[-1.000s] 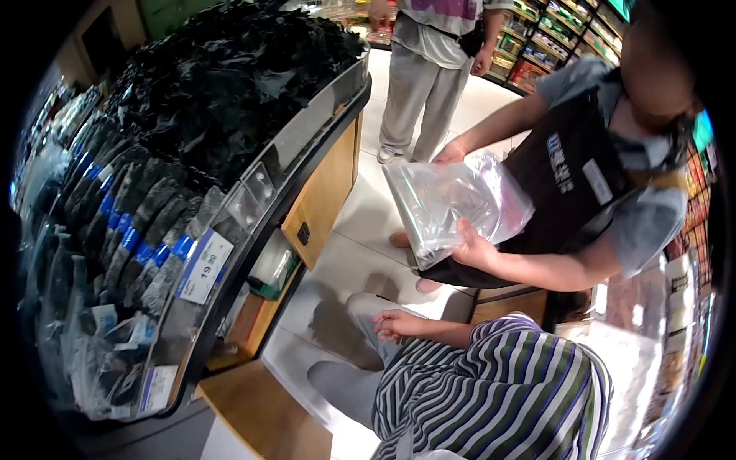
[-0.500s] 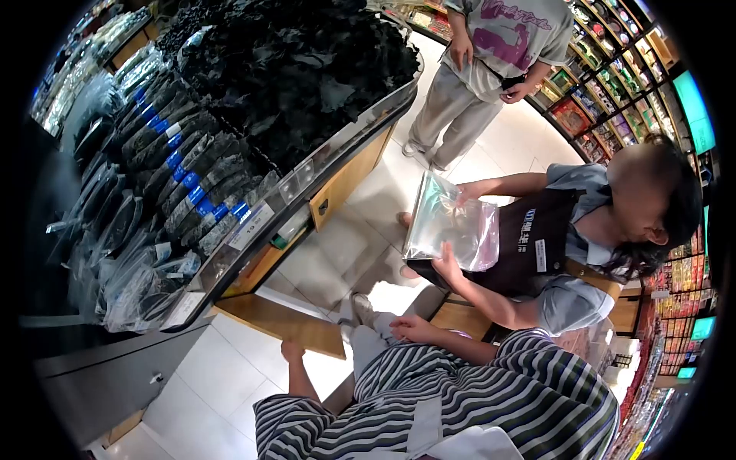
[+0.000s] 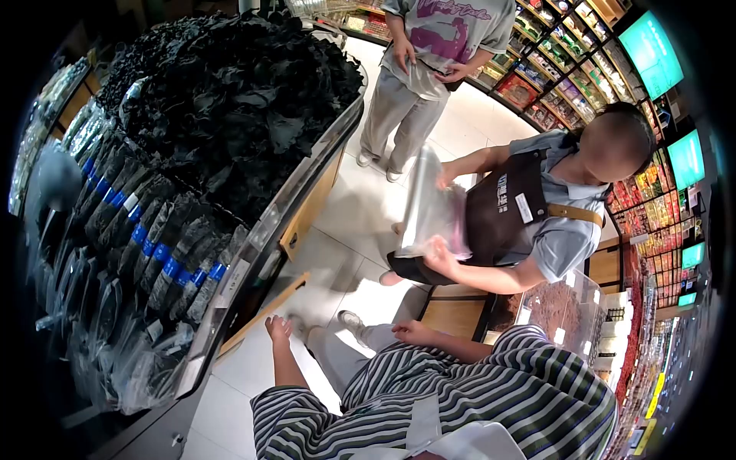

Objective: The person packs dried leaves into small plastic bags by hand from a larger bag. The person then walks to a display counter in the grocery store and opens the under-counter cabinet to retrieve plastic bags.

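Observation:
My left hand (image 3: 280,328) is just beside the edge of a wooden cabinet door (image 3: 264,314) under the display counter. Its fingers are apart, with nothing in them. My right hand (image 3: 414,333) hovers in front of my striped shirt (image 3: 460,383), fingers loosely curled and no object visible in them. Across from me, a co-worker in a dark apron (image 3: 498,211) holds a stack of clear plastic bags (image 3: 433,211) in both hands.
On the counter to the left lie a heap of dark dried pieces (image 3: 238,100) and rows of clear bags with blue bands (image 3: 161,249). Another person (image 3: 414,84) stands at the back. Stocked shelves (image 3: 552,61) curve along the right, near a bin of reddish goods (image 3: 563,307).
My left hand has let go of the wooden door, which has swung toward the counter and now shows nearly edge-on. The co-worker's head has turned, and the bags are tilted differently.

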A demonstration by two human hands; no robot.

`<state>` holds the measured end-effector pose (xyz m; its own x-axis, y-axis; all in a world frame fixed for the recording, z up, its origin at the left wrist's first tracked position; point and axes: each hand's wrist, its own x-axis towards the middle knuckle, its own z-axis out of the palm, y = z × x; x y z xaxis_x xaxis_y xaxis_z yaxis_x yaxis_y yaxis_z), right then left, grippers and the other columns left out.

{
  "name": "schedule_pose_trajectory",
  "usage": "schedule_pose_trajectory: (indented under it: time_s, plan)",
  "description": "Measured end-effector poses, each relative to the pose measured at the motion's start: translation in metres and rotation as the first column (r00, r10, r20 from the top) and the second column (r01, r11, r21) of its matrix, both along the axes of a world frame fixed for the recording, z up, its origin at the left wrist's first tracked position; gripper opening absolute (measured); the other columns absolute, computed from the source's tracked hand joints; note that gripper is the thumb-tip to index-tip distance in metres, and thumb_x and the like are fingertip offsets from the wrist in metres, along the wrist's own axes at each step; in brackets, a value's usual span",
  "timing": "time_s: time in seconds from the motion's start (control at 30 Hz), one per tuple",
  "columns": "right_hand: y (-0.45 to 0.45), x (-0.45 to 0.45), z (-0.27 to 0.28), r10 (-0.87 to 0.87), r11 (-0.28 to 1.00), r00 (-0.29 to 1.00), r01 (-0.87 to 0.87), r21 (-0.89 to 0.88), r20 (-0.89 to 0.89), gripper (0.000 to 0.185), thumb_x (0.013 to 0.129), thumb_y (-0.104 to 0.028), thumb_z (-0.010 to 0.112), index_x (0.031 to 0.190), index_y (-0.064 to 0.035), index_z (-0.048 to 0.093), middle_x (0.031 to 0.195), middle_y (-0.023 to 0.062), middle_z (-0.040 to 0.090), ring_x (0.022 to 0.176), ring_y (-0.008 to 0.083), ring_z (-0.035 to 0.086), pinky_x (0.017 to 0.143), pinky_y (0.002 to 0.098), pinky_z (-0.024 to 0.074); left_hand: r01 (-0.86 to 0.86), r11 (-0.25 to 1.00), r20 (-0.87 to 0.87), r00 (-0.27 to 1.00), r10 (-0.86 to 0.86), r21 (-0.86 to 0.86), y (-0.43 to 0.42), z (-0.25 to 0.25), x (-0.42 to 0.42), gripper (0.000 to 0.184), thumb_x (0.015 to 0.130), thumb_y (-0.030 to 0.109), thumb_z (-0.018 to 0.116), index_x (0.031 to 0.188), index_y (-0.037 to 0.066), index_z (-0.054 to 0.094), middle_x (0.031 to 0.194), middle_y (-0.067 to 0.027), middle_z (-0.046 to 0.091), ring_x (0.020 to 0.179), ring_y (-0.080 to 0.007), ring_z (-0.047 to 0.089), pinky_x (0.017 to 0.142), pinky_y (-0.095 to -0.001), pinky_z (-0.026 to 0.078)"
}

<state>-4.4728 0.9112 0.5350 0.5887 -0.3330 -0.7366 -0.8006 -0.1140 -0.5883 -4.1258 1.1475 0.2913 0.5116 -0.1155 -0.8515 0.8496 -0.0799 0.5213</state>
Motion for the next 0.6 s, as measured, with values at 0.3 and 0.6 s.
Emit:
schedule_pose_trajectory:
  time_s: [0.3, 0.6]
  plan:
    - [0.020, 0.116, 0.010, -0.254, 0.950, 0.955, 0.276, 0.147, -0.157, 0.036, 0.091, -0.025, 0.057, 0.121, -0.0046, 0.059, 0.101, 0.0064, 0.066, 0.084, 0.0147, 0.064, 0.068, 0.0275, 0.0523, 0.097, 0.991, -0.102, 0.989, -0.107, -0.095, 0.018, 0.022, 0.065, 0.079, 0.093, 0.022, 0.051, 0.151, 0.035, -0.002, 0.141, -0.0104, 0.042, 0.109, -0.0369, 0.060, 0.078, -0.0474, 0.050]
    - [0.018, 0.150, 0.003, -0.266, 0.961, 0.963, 0.269, 0.070, -0.053, 0.039, 0.093, -0.033, 0.053, 0.122, -0.0087, 0.059, 0.105, 0.0094, 0.065, 0.088, 0.0183, 0.065, 0.075, 0.0336, 0.0520, 0.403, 0.896, -0.032, 0.914, -0.404, 0.185, -0.007, 0.012, 0.110, 0.057, 0.092, 0.042, 0.048, 0.144, 0.029, 0.031, 0.146, 0.0057, 0.039, 0.126, -0.0254, 0.045, 0.082, -0.0541, 0.042]
